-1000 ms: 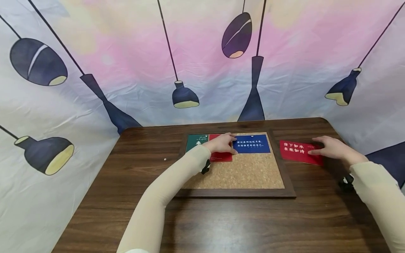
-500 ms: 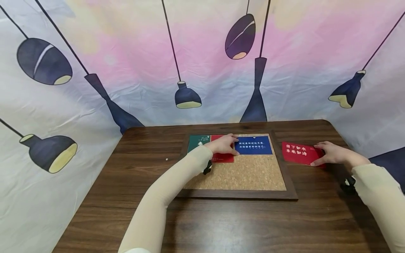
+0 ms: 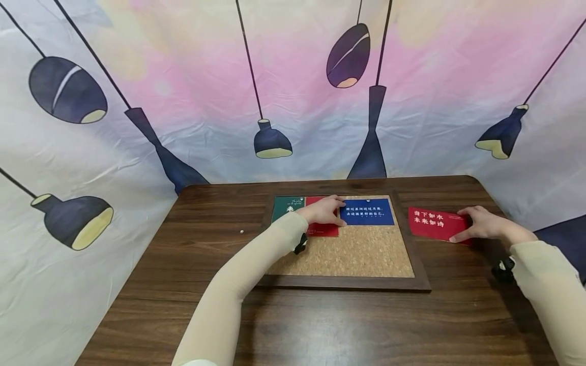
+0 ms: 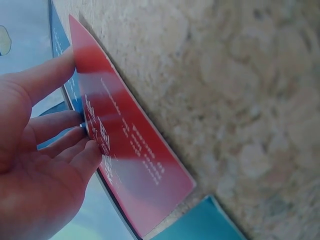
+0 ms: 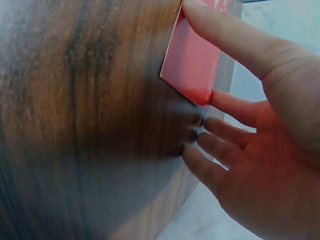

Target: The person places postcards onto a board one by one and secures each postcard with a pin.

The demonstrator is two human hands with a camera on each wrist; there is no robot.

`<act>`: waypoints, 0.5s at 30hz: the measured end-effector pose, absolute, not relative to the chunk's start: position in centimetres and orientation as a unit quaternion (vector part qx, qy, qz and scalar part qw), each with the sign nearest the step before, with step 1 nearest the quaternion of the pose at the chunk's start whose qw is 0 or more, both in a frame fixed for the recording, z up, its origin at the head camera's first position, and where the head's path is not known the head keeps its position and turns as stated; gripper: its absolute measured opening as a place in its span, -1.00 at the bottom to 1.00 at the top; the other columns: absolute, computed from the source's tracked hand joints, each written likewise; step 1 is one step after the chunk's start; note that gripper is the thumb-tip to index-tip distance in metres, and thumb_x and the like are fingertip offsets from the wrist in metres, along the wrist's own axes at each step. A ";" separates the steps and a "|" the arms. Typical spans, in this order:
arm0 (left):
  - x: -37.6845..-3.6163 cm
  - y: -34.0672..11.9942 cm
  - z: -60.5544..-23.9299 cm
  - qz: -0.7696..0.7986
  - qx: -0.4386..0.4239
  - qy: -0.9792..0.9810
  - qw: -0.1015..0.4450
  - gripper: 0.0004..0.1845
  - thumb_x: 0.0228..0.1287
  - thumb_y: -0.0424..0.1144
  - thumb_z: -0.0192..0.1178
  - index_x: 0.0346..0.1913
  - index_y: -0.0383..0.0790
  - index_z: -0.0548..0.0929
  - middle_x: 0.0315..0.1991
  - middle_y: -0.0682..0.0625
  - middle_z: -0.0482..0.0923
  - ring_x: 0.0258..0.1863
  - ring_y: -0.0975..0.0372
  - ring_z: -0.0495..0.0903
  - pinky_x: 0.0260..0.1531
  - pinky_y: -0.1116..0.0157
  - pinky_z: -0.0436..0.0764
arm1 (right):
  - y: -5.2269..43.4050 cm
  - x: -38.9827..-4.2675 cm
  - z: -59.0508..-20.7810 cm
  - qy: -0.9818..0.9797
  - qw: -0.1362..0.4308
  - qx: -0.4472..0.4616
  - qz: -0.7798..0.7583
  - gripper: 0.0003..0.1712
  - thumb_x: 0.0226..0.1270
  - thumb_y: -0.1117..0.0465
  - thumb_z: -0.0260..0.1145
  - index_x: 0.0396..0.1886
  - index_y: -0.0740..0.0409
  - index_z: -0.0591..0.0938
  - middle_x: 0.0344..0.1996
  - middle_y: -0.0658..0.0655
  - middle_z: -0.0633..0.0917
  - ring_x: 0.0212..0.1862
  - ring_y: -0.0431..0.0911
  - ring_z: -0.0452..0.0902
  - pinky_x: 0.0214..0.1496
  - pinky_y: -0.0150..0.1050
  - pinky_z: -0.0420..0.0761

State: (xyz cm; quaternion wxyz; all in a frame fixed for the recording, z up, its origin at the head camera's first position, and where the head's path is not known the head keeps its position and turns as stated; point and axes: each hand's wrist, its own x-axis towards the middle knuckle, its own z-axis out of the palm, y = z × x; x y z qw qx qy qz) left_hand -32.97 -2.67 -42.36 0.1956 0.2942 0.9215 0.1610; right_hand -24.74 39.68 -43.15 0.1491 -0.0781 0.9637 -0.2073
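My left hand (image 3: 323, 210) rests over a red card (image 4: 132, 145) on the cork board (image 3: 352, 254). Its thumb and forefinger touch the left end of a blue card (image 3: 371, 212), and the other fingers spread over the red card. White pushpins (image 3: 368, 200) sit at the top edges of the blue and the green card (image 3: 286, 208). To the right of the board, a second red card (image 3: 432, 222) with white lettering lies on the table. My right hand (image 3: 485, 223) pinches its right end, thumb at the near edge and forefinger at the far corner.
A brown wooden frame (image 3: 343, 283) edges the cork board. Left of it, a small white pin (image 3: 241, 232) lies on the dark wooden table (image 3: 183, 284). Behind the table hangs a cloth (image 3: 206, 91) printed with lamps.
My right thumb has shifted from the second red card's face to its near edge. My left hand and the cards on the board keep their places; the head view has shifted slightly.
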 end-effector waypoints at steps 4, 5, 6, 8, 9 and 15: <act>-33.0 -2.7 -42.4 0.159 0.293 0.922 0.197 -0.25 0.30 -0.05 0.38 0.48 -0.20 0.39 0.51 -0.07 0.21 0.36 0.11 0.30 0.40 0.18 0.30 | 39.7 -24.8 -43.4 0.963 0.134 -0.073 -0.220 0.16 0.00 -0.02 0.63 0.21 0.77 0.21 0.07 0.69 0.20 0.09 0.48 0.12 0.06 0.40 0.39; -33.0 -2.7 -42.4 0.158 0.291 0.923 0.197 -0.25 0.29 -0.05 0.39 0.48 -0.19 0.39 0.51 -0.06 0.21 0.36 0.11 0.30 0.41 0.18 0.30 | 39.7 -24.8 -43.5 0.963 0.129 -0.075 -0.225 0.15 0.00 0.00 0.63 0.20 0.77 0.20 0.05 0.68 0.21 0.09 0.47 0.12 0.05 0.39 0.40; -33.0 -2.7 -42.4 0.158 0.289 0.923 0.198 -0.25 0.29 -0.05 0.39 0.48 -0.19 0.39 0.51 -0.06 0.21 0.36 0.12 0.30 0.41 0.17 0.30 | 39.7 -24.9 -43.5 0.963 0.123 -0.076 -0.229 0.14 0.00 0.02 0.64 0.20 0.77 0.19 0.04 0.68 0.22 0.07 0.46 0.13 0.03 0.39 0.41; -33.1 -2.7 -42.4 0.160 0.286 0.924 0.198 -0.24 0.28 -0.05 0.40 0.48 -0.17 0.39 0.51 -0.05 0.22 0.35 0.12 0.30 0.40 0.15 0.31 | 39.6 -25.0 -43.6 0.964 0.103 -0.079 -0.234 0.10 0.01 0.09 0.64 0.18 0.78 0.20 0.01 0.67 0.28 0.05 0.45 0.21 0.02 0.35 0.44; -33.1 -2.7 -42.4 0.160 0.285 0.924 0.198 -0.24 0.28 -0.05 0.40 0.48 -0.17 0.39 0.51 -0.05 0.22 0.35 0.12 0.30 0.40 0.14 0.31 | 39.5 -25.1 -43.6 0.963 0.095 -0.080 -0.239 0.07 0.02 0.13 0.64 0.18 0.78 0.19 -0.01 0.67 0.30 0.03 0.44 0.25 0.01 0.34 0.45; -33.2 -2.8 -42.5 0.163 0.293 0.920 0.201 -0.26 0.33 -0.04 0.36 0.49 -0.20 0.38 0.52 -0.07 0.19 0.35 0.11 0.30 0.41 0.17 0.30 | 38.9 -25.2 -43.3 0.955 0.080 -0.052 -0.282 -0.08 0.12 0.29 0.54 0.18 0.69 0.13 -0.04 0.68 0.39 -0.07 0.43 0.44 -0.05 0.25 0.50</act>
